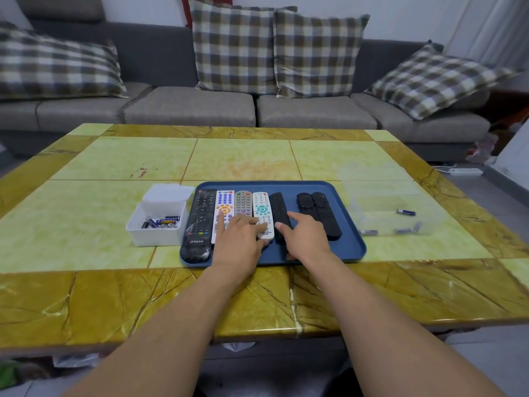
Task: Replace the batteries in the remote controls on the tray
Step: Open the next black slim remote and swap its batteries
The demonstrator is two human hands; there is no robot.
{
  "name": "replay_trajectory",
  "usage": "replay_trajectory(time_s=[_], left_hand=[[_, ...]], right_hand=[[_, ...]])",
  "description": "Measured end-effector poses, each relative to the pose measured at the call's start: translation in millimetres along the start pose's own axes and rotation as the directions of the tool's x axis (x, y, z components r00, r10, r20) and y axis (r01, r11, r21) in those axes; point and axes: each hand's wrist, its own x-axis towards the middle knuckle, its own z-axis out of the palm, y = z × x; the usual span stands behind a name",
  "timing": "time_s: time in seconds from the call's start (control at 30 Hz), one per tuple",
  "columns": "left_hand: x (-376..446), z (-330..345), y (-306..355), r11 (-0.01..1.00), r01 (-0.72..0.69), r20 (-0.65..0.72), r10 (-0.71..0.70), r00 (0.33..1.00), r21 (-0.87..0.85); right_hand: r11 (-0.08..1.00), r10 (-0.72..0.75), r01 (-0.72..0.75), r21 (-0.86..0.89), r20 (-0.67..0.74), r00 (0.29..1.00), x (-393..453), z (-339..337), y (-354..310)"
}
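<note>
On the blue rectangular plastic tray [347, 247], seven remote controls lie side by side, long axes running six to twelve o'clock. Left hand [240, 242] rests with straight, relaxed fingers on the white remote with teal buttons [262, 209], gripping nothing. Right hand [305, 239], fingers spread and open, touches the slim black remote [279, 209] at its twelve o'clock. Fresh batteries sit in the white plastic box [143, 234], at the tray's nine o'clock on the counter [243, 159]. Judgement: selection step; left hand is nearer the white remote.

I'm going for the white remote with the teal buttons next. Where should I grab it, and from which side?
Take the white remote with teal buttons by its long edges near the near end, coming from above. It lies flat and face up; the grey remote on its left sits close, so a fingertip pinch probably fits best there. The left hand already rests on it.
</note>
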Motion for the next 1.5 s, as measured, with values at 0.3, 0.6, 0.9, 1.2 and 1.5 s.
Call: replay_trajectory(time_s=[0.3,0.6,0.9,1.2,1.5], left_hand=[[-0.5,3.9,3.1,1.0,0.019,-0.069,-0.021,0.997,-0.023],[0.8,7.4,20.7,0.994,0.03,-0.101,-0.04,0.994,-0.103],[-1.8,0.4,19.3,0.988,0.022,-0.109,-0.039,0.993,-0.155],[-3.6,-7.2,19.7,0.931,-0.037,-0.242,-0.056,0.969,-0.364],[-5.2,-34.9,38.3,0.241,0.175,0.082,-0.354,0.932,-0.955]], right_hand=[[0.976,-0.077,0.067,-0.206,-0.044,0.996,4.1,-2.2,-8.9],[0.723,-0.15,0.112,-0.681,0.004,0.989,-3.1,-18.1,11.3],[0.864,-0.06,0.044,-0.502,-0.015,0.998,-20.9,-31.9,8.9],[0.935,-0.033,-0.013,-0.355,-0.125,0.992,-26.1,-54.2,1.7],[0.713,-0.029,-0.024,0.7,0.064,0.998,-42.4,-47.3,-14.0]])
